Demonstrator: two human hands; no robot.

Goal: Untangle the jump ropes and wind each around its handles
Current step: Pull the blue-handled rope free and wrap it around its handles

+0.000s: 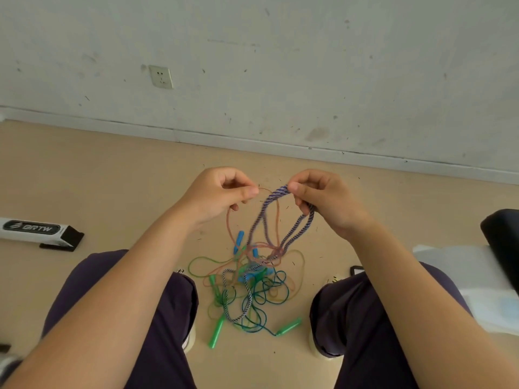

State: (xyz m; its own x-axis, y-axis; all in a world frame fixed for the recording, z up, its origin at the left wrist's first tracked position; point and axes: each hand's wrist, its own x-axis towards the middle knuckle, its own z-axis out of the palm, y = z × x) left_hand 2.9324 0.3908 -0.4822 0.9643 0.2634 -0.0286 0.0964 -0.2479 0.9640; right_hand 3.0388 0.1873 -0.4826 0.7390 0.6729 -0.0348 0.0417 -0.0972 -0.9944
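the right hand (325,200) grips loops of the striped rope (283,217), and the left hand (222,195) pinches the thin orange rope (229,226), mid frame. below, the ropes hang into a messy pile (250,287) on the floor. nothing looks wound yet, so most work is left.

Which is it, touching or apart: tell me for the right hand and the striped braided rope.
Touching. The head view shows the right hand pinching the striped braided rope between thumb and fingers.
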